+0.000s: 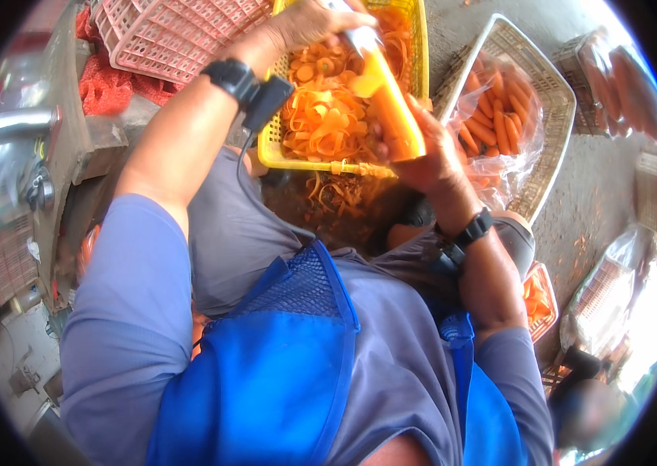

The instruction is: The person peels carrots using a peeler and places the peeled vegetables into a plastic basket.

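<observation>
My left hand (pixel 305 26) grips a bladed hand tool (pixel 360 36) with a pale handle, probably a peeler; motion blurs it. Its metal end meets the upper end of a thick peeled carrot (pixel 395 113). My right hand (pixel 436 154) holds that carrot near its lower end, tilted over a yellow plastic basket (pixel 423 43). A flat orange piece (pixel 367 85) shows beside the carrot's upper part. Long curled carrot peelings (pixel 325 119) and round carrot slices (pixel 308 70) fill much of the basket below both hands.
Right of the basket, a pale plastic crate (pixel 555 110) holds a clear bag of carrots (pixel 497 116). A pink crate (pixel 171 38) stands at upper left above red netting (pixel 104 84). Bagged carrots (pixel 619 84) lie at far right. Peel scraps (pixel 337 195) litter the floor between my legs.
</observation>
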### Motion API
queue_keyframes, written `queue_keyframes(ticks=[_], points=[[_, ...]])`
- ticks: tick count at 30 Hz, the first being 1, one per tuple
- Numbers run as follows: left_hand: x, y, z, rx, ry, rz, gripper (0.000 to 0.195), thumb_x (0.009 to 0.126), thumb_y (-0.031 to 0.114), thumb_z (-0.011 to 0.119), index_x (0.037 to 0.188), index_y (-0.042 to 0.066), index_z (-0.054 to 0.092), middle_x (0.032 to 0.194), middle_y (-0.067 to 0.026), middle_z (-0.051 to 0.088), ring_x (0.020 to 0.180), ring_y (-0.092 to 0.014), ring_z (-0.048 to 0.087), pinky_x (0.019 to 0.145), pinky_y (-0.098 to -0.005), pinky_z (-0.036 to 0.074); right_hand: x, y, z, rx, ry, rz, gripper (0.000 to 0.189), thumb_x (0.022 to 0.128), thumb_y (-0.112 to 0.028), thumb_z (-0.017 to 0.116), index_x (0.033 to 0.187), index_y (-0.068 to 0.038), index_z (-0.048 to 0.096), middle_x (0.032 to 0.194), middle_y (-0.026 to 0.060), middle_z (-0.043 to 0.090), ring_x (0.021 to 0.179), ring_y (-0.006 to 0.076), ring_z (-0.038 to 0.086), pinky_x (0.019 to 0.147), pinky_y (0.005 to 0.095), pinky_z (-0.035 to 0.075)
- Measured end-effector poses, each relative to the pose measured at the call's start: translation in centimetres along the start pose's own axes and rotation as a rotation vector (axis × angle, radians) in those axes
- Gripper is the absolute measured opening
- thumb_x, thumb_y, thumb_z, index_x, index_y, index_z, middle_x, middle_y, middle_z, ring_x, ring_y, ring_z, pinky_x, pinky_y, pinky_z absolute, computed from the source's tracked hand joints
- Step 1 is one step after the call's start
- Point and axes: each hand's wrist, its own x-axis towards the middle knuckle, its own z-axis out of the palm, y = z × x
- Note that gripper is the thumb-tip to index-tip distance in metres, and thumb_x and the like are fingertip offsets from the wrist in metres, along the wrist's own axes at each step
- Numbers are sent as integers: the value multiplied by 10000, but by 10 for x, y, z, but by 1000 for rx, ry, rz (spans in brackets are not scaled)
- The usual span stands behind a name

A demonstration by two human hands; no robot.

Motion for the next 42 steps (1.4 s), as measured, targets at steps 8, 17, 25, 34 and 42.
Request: queue_keyframes(ticks=[8,17,25,34,42], points=[[-38,51,16,2,76,84,164,954,191,672,1018,59,746,827,-25,744,677,-79,671,537,-190,492,3,-10,-8,-76,226,-118,483,1058,-404,475,1319,-3,536,1090,148,682,936,231,692,810,407,580],[-40,50,46,-172,-264,118,163,918,204,719,976,56,751,763,-30,709,586,-63,610,482,-207,461,2,-7,8,36,32,-90,481,1063,-457,423,1289,-53,552,1056,127,668,873,244,663,707,375,572],[-10,0,-22,-38,143,60,197,968,161,605,896,23,725,740,-66,711,575,-124,642,498,-257,506,0,2,21,-89,115,-66,471,1077,-411,415,1290,-7,527,935,179,676,723,282,672,694,379,574],[-58,60,73,-177,-245,265,114,904,169,750,959,70,760,791,-21,707,632,-64,626,514,-208,480,-1,-1,29,-147,178,-191,499,1069,-402,415,1352,-9,535,1111,157,677,885,259,678,742,376,580],[-8,8,8,-89,52,30,170,966,160,620,923,33,724,770,-58,727,563,-106,637,468,-220,472,-4,4,16,65,125,-84,461,1040,-428,502,1263,-31,571,994,153,673,785,286,668,706,399,569]])
